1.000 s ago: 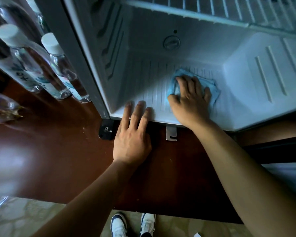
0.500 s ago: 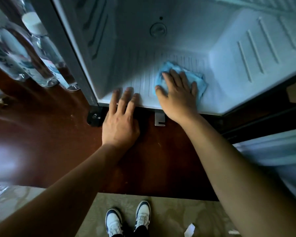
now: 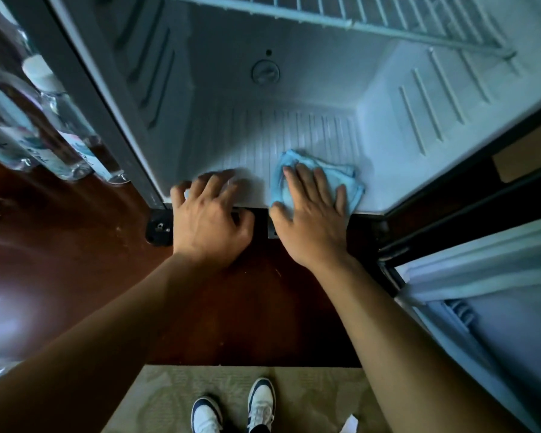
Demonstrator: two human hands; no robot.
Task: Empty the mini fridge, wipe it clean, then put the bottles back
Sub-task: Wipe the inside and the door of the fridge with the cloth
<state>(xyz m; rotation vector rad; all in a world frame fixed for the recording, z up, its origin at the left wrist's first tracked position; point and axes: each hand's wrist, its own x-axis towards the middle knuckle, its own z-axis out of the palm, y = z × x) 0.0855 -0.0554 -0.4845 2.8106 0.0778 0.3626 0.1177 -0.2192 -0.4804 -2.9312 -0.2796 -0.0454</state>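
Observation:
The mini fridge (image 3: 294,89) stands open with nothing on its ribbed white floor. A folded light-blue cloth (image 3: 341,176) lies at the floor's front edge. My right hand (image 3: 313,214) presses flat on the cloth with straight fingers. My left hand (image 3: 210,210) rests on the fridge's front lip to the left of the cloth, fingers spread and slightly bent. Several clear water bottles (image 3: 53,129) with white caps stand on the dark wooden surface left of the fridge.
A wire shelf (image 3: 356,14) spans the top of the fridge interior. The open fridge door (image 3: 497,307) hangs at the lower right. The dark wooden top (image 3: 75,245) runs in front of the fridge. My shoes (image 3: 235,407) stand on carpet below.
My right hand has drawn the cloth from the middle of the fridge floor toward its front edge. My left hand has stayed on the front lip, with its fingers spread wider.

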